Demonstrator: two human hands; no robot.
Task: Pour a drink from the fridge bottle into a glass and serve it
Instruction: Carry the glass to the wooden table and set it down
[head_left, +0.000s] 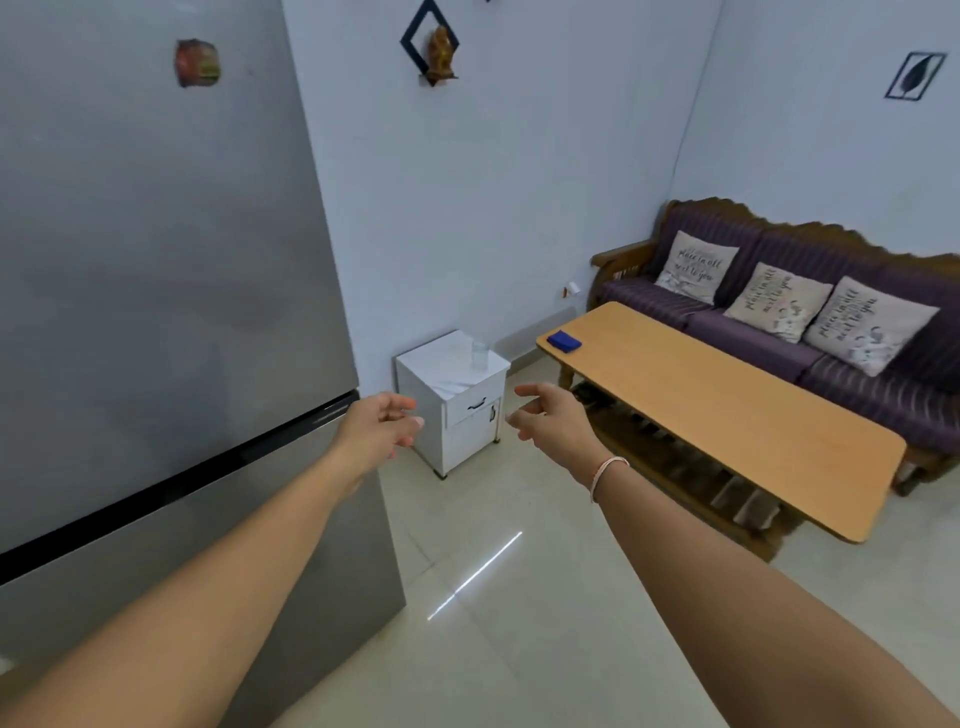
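A tall grey fridge (156, 286) fills the left side, both doors closed, with a dark seam between upper and lower door. My left hand (382, 426) hovers near the fridge's right edge at the seam, fingers loosely curled, holding nothing. My right hand (545, 415) is stretched forward beside it, fingers apart and empty. A clear glass (479, 353) stands upright on a small white cabinet (441, 415) beyond both hands. No bottle is visible.
A long wooden coffee table (727, 415) with a blue object (564, 341) on its far end stands to the right. Behind it is a purple sofa (779, 338) with three cushions. Pale tiled floor (493, 597) lies between fridge and table.
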